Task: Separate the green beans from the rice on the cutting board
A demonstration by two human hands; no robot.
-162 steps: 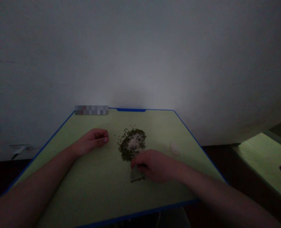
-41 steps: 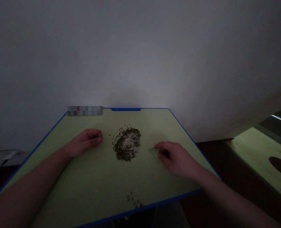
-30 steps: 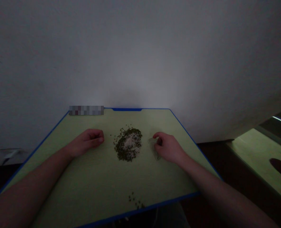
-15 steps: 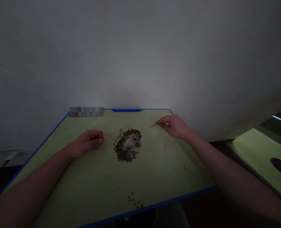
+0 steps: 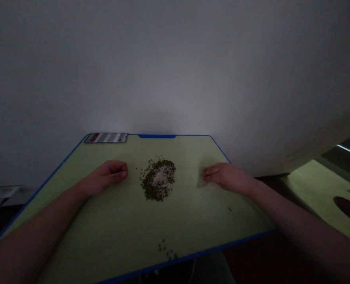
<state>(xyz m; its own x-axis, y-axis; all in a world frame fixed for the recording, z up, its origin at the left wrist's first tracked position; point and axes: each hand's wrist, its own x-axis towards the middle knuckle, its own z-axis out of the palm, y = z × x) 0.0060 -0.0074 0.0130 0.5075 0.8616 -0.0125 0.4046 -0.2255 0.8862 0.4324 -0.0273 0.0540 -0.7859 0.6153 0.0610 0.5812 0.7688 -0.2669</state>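
A pile of dark green beans mixed with white grains [image 5: 158, 179] lies in the middle of the green desk [image 5: 118, 221]. My left hand [image 5: 108, 177] rests on the desk left of the pile, fingers curled in, holding nothing. My right hand [image 5: 226, 177] lies low on the desk to the right of the pile. Its fingertips are on a small pale card [image 5: 202, 181], which stands against the desk over a faint patch of white grains. The dim light hides how the fingers grip the card.
A few stray beans [image 5: 167, 248] lie near the desk's blue front edge, and a single one [image 5: 229, 208] by my right forearm. A phone [image 5: 106, 137] lies at the back left corner. A white wall stands behind. Another green table [image 5: 319, 185] with a dark object [image 5: 349, 205] is at right.
My right hand, with the card, came down from the desk's back right corner to the desk surface right of the pile. My left hand and the pile have not moved.
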